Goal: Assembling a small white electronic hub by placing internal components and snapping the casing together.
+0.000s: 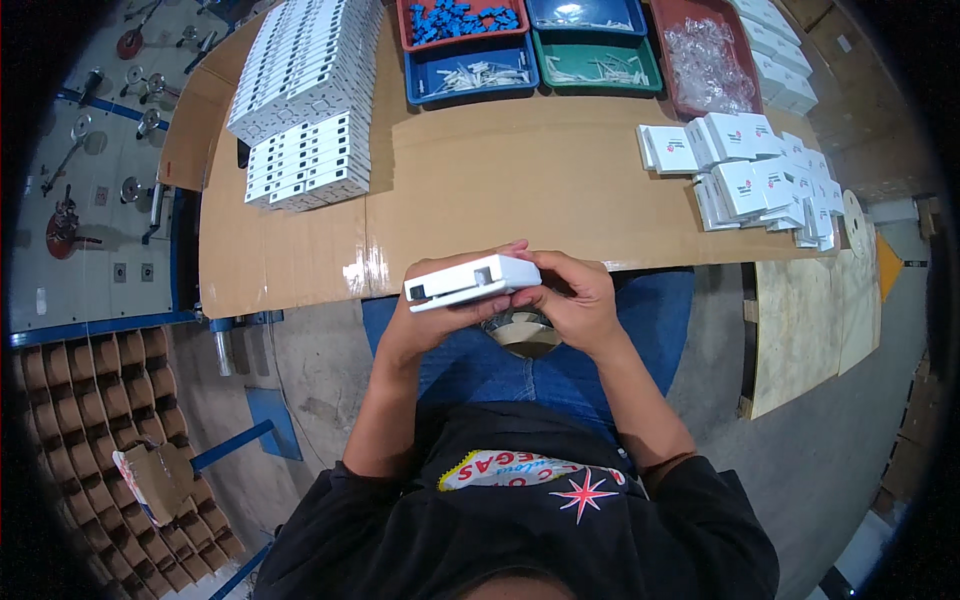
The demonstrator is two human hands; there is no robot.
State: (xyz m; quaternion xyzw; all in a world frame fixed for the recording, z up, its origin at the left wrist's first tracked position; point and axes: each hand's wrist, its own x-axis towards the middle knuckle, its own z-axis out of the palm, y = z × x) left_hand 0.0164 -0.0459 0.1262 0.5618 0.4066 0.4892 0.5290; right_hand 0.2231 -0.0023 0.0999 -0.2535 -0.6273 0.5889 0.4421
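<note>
A flat white plastic housing (pixel 462 280) is held at the table's front edge, above my lap. It has a dark square opening at its left end and a grey notch near the middle of its side. Along its lower side runs a slim gap, with a thin white part under it. My left hand (pixel 412 328) is closed around the housing from the left, its fingers behind and its thumb below. At the right end, my right hand (pixel 587 305) pinches the housing with thumb and forefinger. The undersides of the fingers and the housing's far face are hidden.
Tall stacks of similar white housings (pixel 300 80) stand at the back left of the cardboard-covered table (pixel 480 190). Trays hold blue pieces (pixel 460 20), white sticks (pixel 485 76) and clear plastic bags (pixel 705 60). Small white boxes (pixel 745 185) are piled at the right.
</note>
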